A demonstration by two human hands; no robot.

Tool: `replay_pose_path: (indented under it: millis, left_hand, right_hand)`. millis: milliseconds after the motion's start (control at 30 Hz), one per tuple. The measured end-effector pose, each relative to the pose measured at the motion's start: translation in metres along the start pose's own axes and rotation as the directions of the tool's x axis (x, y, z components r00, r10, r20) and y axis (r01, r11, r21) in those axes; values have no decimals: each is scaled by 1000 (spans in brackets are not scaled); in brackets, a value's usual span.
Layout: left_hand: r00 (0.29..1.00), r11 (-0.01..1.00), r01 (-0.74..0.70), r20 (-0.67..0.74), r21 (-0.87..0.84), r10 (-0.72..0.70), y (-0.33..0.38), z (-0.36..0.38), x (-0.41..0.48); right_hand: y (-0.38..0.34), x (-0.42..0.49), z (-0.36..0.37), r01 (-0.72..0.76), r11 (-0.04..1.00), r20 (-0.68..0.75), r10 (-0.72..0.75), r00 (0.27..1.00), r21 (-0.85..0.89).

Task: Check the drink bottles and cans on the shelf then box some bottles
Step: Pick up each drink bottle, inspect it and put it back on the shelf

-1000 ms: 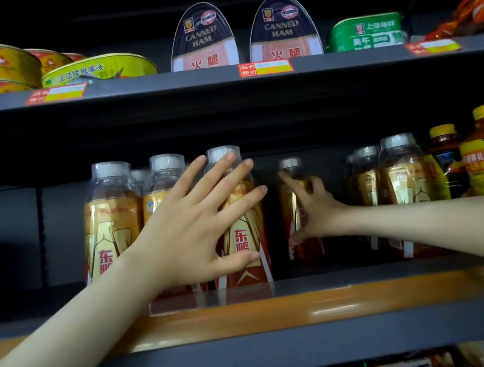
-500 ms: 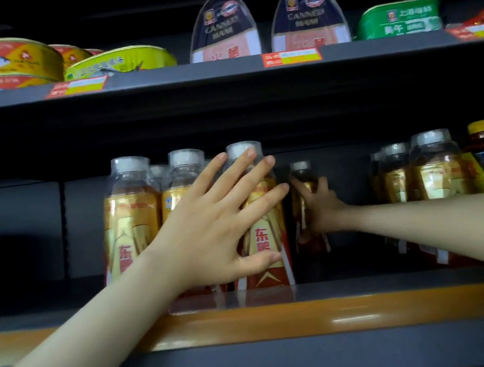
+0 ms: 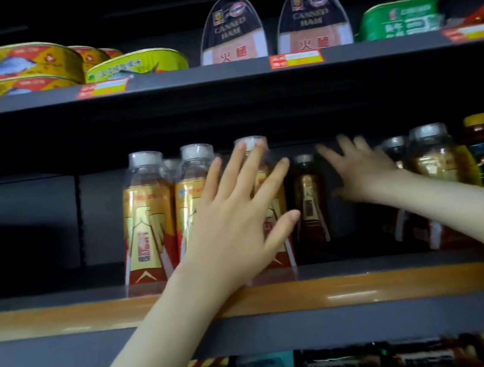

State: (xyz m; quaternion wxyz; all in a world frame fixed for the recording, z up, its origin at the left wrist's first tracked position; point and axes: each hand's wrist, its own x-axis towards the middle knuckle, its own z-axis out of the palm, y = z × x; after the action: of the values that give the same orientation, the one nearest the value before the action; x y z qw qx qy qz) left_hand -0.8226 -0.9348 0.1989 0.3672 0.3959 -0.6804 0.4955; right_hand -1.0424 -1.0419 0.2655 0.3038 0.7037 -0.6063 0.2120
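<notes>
- The right hand [image 3: 361, 168] is no longer wrapped round the rear bottle [image 3: 309, 200] as half a second ago; it is now held just right of that bottle, fingers spread, nothing grasped.
- The left hand [image 3: 236, 213] is kept flat against the front bottle [image 3: 279, 257], just left of the rear bottle, with fingers straight and thumb laid across the label.
- Two more gold-labelled bottles [image 3: 148, 219] are lined up farther left of the rear bottle, on the orange-edged shelf [image 3: 350, 293].

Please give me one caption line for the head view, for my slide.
Left hand spread over the front gold-label bottles, open right hand reaching beside a bottle set further back on the shelf.
</notes>
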Motion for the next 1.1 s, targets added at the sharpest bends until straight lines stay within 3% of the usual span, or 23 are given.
replay_pose_path:
  millis: [133,333,567,700,833,967,1100]
  left_hand:
    - [989,988,147,15,-55,-146,27,8,-9]
    - [990,990,141,26,-29,-140,33,14,-7]
    - [988,986,150,35,-75,-147,33,14,-7]
    - [988,983,153,44,-104,-149,32,14,-10]
    - [987,981,159,24,-112,-157,30,16,-9]
    - [986,982,163,42,-93,-159,31,12,-5]
    - [988,974,151,43,-168,-146,50,-6,-3]
  right_hand:
    - [41,-36,-13,-217,971,-225,190,956,-100]
    - [74,-70,5,-359,929,-34,363,931,86]
    - [72,-67,4,-360,901,-57,384,922,244]
    - [68,-82,-1,-204,912,-132,265,955,357]
    - [65,-103,-16,19,941,-290,85,953,339]
    - [67,-124,-42,256,952,-454,-158,877,165]
    - [61,-150,-62,378,925,-600,-284,748,33]
